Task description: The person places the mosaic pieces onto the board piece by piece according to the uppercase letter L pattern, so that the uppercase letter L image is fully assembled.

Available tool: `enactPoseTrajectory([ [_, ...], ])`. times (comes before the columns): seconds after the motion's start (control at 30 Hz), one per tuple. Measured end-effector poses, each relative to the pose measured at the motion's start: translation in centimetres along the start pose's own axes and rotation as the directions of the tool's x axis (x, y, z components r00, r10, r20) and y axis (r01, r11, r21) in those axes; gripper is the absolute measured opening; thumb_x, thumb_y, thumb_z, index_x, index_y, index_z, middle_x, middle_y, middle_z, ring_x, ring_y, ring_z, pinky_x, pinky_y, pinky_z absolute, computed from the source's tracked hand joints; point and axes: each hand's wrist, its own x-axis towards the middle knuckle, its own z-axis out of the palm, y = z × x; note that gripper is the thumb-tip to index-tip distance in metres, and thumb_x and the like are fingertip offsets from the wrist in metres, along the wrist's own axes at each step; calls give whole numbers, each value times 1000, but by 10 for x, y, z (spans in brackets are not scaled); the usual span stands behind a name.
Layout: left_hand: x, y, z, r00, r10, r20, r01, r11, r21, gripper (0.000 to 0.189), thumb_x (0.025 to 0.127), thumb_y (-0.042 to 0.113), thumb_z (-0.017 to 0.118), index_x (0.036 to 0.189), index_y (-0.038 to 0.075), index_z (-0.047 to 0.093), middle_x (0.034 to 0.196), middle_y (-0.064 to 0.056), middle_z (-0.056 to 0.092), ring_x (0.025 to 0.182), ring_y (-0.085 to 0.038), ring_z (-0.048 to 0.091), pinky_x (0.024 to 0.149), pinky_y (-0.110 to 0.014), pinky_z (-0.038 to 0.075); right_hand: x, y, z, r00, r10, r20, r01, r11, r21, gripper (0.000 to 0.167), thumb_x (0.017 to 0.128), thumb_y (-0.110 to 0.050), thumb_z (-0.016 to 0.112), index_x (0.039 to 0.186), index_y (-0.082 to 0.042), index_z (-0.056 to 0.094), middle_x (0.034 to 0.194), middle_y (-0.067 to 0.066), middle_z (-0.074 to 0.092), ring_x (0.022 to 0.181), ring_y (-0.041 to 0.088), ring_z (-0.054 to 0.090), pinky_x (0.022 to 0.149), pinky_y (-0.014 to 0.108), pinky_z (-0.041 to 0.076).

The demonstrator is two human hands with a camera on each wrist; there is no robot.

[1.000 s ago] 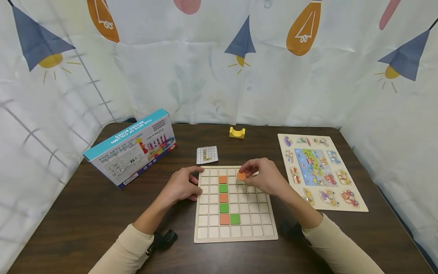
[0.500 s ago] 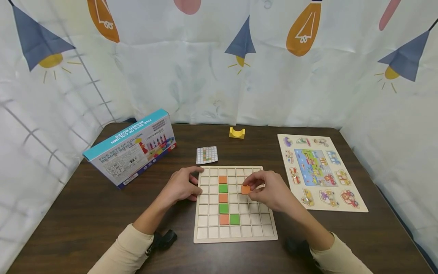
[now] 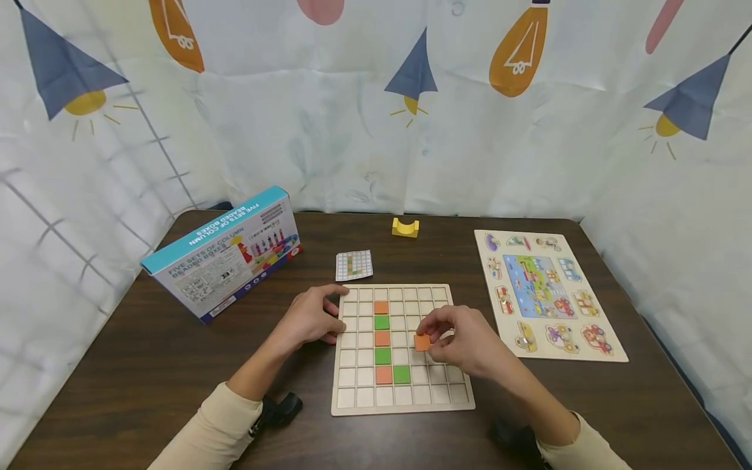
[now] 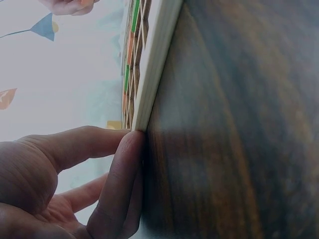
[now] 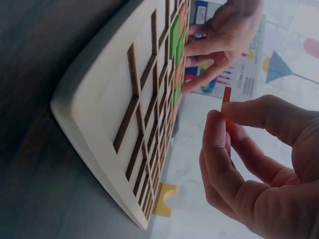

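A wooden grid board (image 3: 367, 396) lies flat on the table, with a column of alternating orange and green square tiles and one green tile (image 3: 401, 375) beside the lowest orange tile (image 3: 384, 375). My left hand (image 3: 310, 316) is at the board's left side; in the left wrist view its fingertips (image 4: 130, 144) grip the edge. Between thumb and fingers, my right hand (image 3: 467, 339) pinches an orange tile (image 3: 422, 343) over the right half of the board. The right wrist view shows that tile (image 5: 227, 94) edge-on, raised above the grid.
A small pattern card (image 3: 354, 266) lies behind the board, with a yellow arch block (image 3: 405, 228) farther back. To the left stands a blue-topped box (image 3: 226, 258). A wooden picture puzzle (image 3: 543, 294) lies on the right. A patterned curtain (image 3: 352, 130) hangs behind the dark table (image 3: 147, 372).
My right hand has carried the orange tile from near the board's far edge toward me and slightly right. The left hand stays at the board's left side.
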Motion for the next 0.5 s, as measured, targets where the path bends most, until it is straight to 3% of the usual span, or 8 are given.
enactPoseTrajectory([
  [0.23,1,1,-1,1000,0,1,0,1000,17,70,81,-4,82,144,13,59,103,-17,60,62,-20,69,56,-34,65,-3,0,6,999,-36,21,37,999,-33,28,74,7,74,92,-15,75,84,-4,67,81,15,62,66,22,54],
  [0.5,1,-1,0,1000,2,9,-2,1000,14,70,82,-5,81,145,12,59,103,-17,60,61,-20,69,56,-34,65,-6,2,13,996,-26,80,31,997,-69,27,72,5,79,89,-15,74,79,-4,66,73,13,60,60,22,52],
])
